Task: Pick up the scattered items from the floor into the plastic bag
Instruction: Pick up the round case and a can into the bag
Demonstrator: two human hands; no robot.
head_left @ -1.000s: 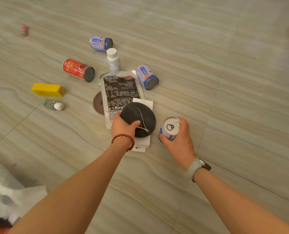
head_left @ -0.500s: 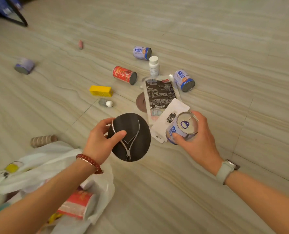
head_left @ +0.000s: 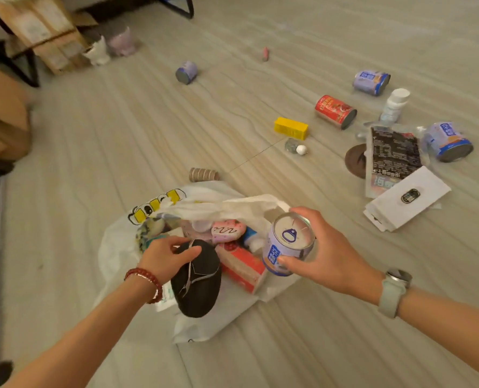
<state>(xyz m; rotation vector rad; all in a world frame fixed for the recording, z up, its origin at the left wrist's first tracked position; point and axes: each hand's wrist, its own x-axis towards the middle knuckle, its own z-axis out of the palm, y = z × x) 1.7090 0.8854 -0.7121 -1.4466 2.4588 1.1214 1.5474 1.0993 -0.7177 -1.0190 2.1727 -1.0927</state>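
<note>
**Both hands over the bag, each with an item**

The left hand (head_left: 167,254) pinches a black disc (head_left: 196,281) with thumb and fingers (head_left: 188,252) curled on its top edge, holding it above the open white bag (head_left: 115,247) on the floor (head_left: 120,121). The right hand (head_left: 328,250) grips a blue-and-white can (head_left: 287,245) round its side, just beside the bag's mouth. Inside the bag lie a red box (head_left: 242,266) and a pink item (head_left: 227,229). Scattered on the floor beyond: a red can (head_left: 335,111), a yellow block (head_left: 291,128), a white bottle (head_left: 395,105), a black packet (head_left: 392,155) and a white card (head_left: 406,198).
</note>
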